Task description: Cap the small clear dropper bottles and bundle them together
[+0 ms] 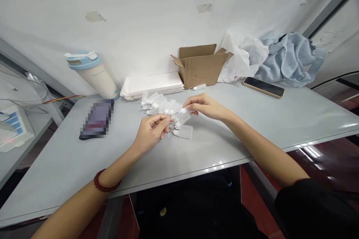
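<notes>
Several small clear plastic bottles with white caps and thin cords lie in a pile on the grey table, around and between my hands. My right hand pinches a white-capped bottle at the right side of the pile. At the pile's front left, my left hand has thumb and fingers pressed together; what they hold is too small to make out, perhaps a cord. One bottle lies just in front, to the right of my left fingertips. Another bottle lies apart, near the cardboard box.
Along the wall stand a tumbler, a stack of white sheets, an open cardboard box, a white plastic bag and a blue cloth. A phone lies at right, a blurred dark pouch at left.
</notes>
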### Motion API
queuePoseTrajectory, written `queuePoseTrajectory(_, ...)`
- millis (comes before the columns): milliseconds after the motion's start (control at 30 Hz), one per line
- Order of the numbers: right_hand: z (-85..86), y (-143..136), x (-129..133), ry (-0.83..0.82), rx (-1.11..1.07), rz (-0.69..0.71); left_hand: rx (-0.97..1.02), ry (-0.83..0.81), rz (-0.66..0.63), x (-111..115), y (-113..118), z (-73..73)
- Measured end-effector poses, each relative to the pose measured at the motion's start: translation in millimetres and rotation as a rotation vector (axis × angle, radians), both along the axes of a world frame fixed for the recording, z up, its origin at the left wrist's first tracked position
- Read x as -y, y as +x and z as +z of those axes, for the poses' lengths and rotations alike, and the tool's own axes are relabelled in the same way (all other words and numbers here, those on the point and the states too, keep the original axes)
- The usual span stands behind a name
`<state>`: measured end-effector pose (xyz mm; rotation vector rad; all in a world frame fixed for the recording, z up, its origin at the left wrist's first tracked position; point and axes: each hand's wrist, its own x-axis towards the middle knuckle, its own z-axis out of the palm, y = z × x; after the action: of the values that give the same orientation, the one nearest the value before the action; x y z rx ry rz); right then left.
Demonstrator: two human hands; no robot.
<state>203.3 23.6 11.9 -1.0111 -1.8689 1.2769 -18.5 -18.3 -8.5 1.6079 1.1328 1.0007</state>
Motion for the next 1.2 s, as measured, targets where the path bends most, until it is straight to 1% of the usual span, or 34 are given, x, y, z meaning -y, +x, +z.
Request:
queuePoseTrajectory(367,-2.4,-7.6,5.9,-0.004,0.001,0.080,0.014,0.019,-0.009,4.8,3.5,4.2)
queuePoseTrajectory(933,0.5,-6.3,6.0,-0.010,-0.022,0.059,0.024,0.018,-0.006,5.6,4.5,5.0)
queuePoseTrajectory(1200,-1.7,-6.4,5.0,0.003,-0.006,0.071,0.006,0.039,-0.017,5.5,4.5,3.3)
